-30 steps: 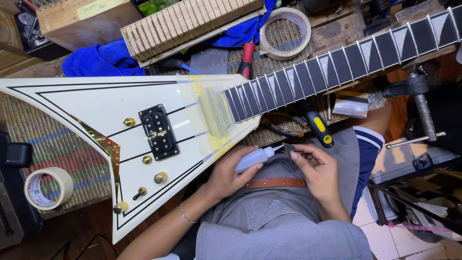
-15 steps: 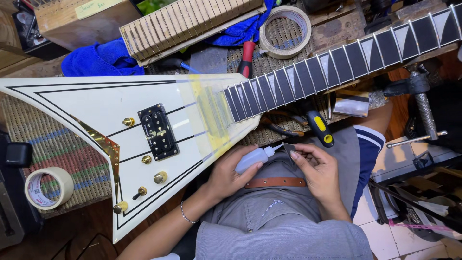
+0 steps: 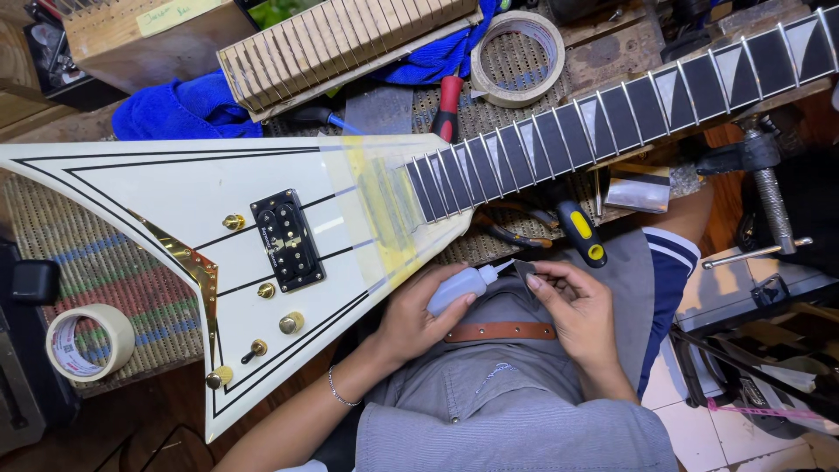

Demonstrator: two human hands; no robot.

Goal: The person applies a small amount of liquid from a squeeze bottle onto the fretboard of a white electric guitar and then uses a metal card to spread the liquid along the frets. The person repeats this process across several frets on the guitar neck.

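Nearest the camera, over the lap, the left hand (image 3: 418, 316) was curled round a small white squeeze bottle (image 3: 461, 288), fingers closed on its body, nozzle aimed toward 2 o'clock. The right hand (image 3: 577, 313) pinched a small dark grey scrap (image 3: 526, 273), thumb and forefinger together, the other fingers loosely bent. The nozzle tip sat just beside the scrap's edge; whether it touched could not be told.

Compared with the frames one second and half a second back, little had changed: both hands kept the same grips and the same spot below the guitar's lower edge. The bottle nozzle appeared marginally closer to the scrap, so the work in hand looked like dosing liquid onto it, judged as under way but not finished. No drop was visible.

At 11 o'clock from the hands lay the white V-shaped guitar body (image 3: 175, 192), flat on a woven mat (image 3: 105, 271), unmoved. Its dark fretboard (image 3: 629, 114) ran toward 2 o'clock. A yellow-handled tool (image 3: 581, 234) lay just beside the neck, at 12 o'clock from the right hand. A tape roll (image 3: 89, 343) sat at 9 o'clock, a second tape roll (image 3: 517, 54) at 12 o'clock, and a blue cloth (image 3: 175, 109) far at 11 o'clock, all as before.
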